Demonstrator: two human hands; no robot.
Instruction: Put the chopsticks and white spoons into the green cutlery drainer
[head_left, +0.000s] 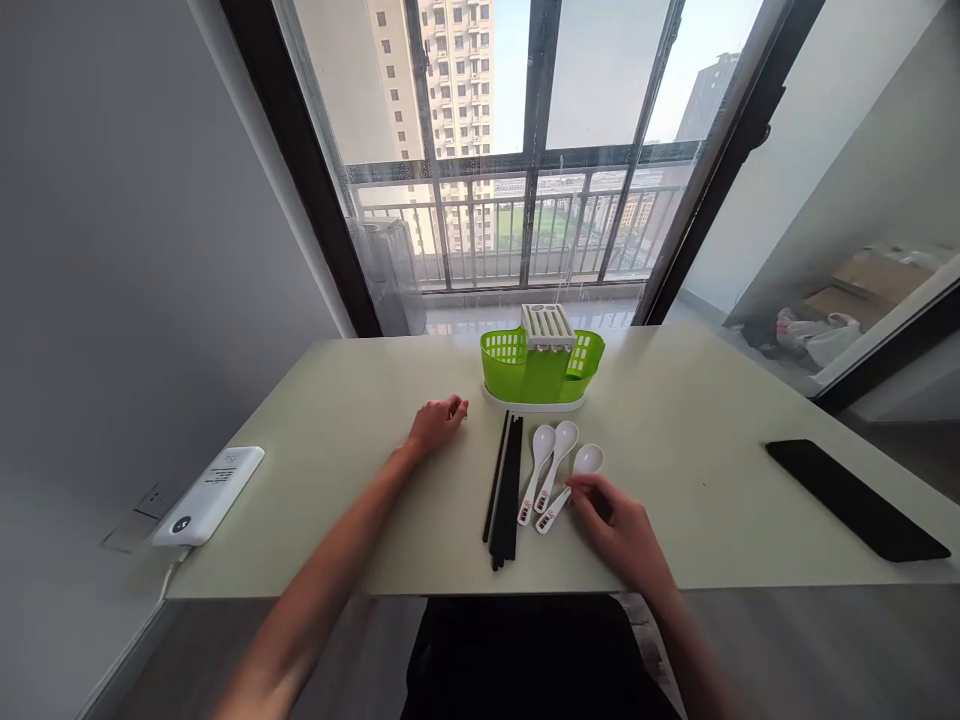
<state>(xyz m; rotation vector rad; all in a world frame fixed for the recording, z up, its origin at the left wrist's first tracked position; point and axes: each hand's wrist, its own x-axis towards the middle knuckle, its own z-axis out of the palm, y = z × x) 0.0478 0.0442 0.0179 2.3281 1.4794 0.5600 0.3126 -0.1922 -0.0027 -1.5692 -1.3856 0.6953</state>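
Note:
Fingertips of my right hand (616, 528) pinch the handle of a white spoon (589, 459), the rightmost of three, whose bowl rests near the table surface. Just left of it lie two more white spoons, one in the middle (566, 437) and one on the left (543, 440), each with small markings at the handle end. Beside them is a bundle of black chopsticks (510, 490), with one slightly apart on the left. My left hand (439, 424) rests on the table, fingers curled in with nothing visible in them. Beyond the chopsticks stands a green utensil basket (506, 380) with a white slotted top (549, 325).
All of this is on a pale table (360, 400). A white power bank (214, 495) with a cable lies at its left edge, and a flat black object (855, 498) at the right. A glass door with railings beyond faces me; bags and boxes (862, 290) sit far right.

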